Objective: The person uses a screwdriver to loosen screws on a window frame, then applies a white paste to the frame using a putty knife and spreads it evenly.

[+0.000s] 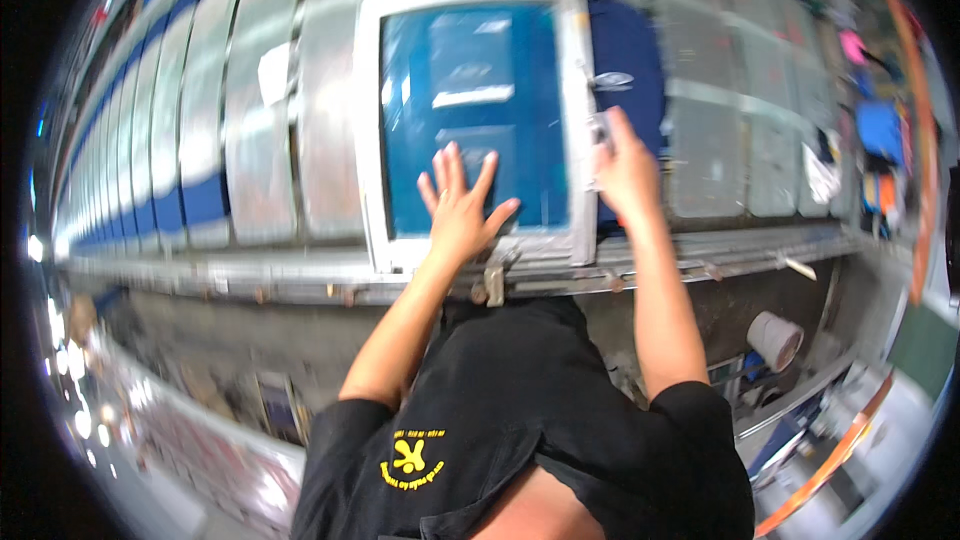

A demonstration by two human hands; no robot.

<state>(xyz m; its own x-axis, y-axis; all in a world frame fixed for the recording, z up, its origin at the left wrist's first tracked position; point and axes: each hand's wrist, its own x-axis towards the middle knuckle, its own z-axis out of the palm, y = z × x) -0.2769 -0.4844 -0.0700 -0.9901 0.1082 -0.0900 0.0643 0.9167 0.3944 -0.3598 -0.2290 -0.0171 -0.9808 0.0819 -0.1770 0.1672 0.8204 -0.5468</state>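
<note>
A screen-printing frame (372, 130) with whitish bars and teal mesh lies on the long table in front of me. Over the near part of its mesh, my left hand (462, 212) is spread flat with the fingers apart, holding nothing. My right hand (628, 172) is closed at the frame's right bar; a small greyish part shows by its fingertips, too blurred to name. Beside the frame, partly under its right side, lies a navy fabric piece (630, 65) with a small pale print. Pale rectangular marks show in the mesh.
Grey flat printing boards (262, 130) run in a row to both sides, several with navy fabric on them. A metal rail (280, 275) edges the table nearest me. At the right are a whitish bucket (776, 340), a blue item (880, 128) and a hanging white cloth (822, 168).
</note>
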